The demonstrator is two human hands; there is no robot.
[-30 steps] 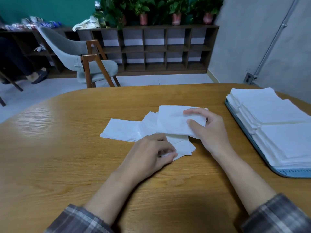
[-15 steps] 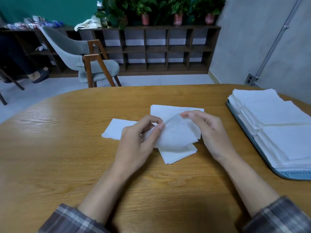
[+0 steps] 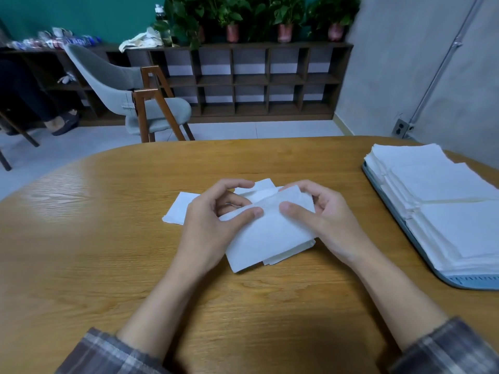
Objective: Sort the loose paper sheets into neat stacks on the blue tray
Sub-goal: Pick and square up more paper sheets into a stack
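While both hands were lifted a little over the counter, they held one thin white paper sheet (image 3: 267, 238) between them. The left hand (image 3: 213, 220) pinched the sheet's top edge, with its thumb on the near side and its fingers curled behind. The right hand (image 3: 321, 220) pinched the same edge just beside it in the same way. The two thumbs were near each other but apart. The sheet sloped down toward the person.

Under it, a few loose white paper sheets (image 3: 178, 211) lay in a messy pile on the round brown wooden counter (image 3: 108, 238). One stuck out to the left of the left hand. Another peeked out behind the fingers.

A grey checked sleeve (image 3: 108, 352) covered each arm near the bottom edge.

Well apart from the hands, at the right side of the counter, sat a flat blue plastic tray (image 3: 459, 280). Neat stacks of white paper (image 3: 445, 198) lay side by side on it and covered most of it.

Past the counter stood a grey chair with brown wooden legs (image 3: 129, 85). Behind that was a dark wooden shelf with square holes (image 3: 251, 79), with green plants in pink pots (image 3: 286, 12) on top.
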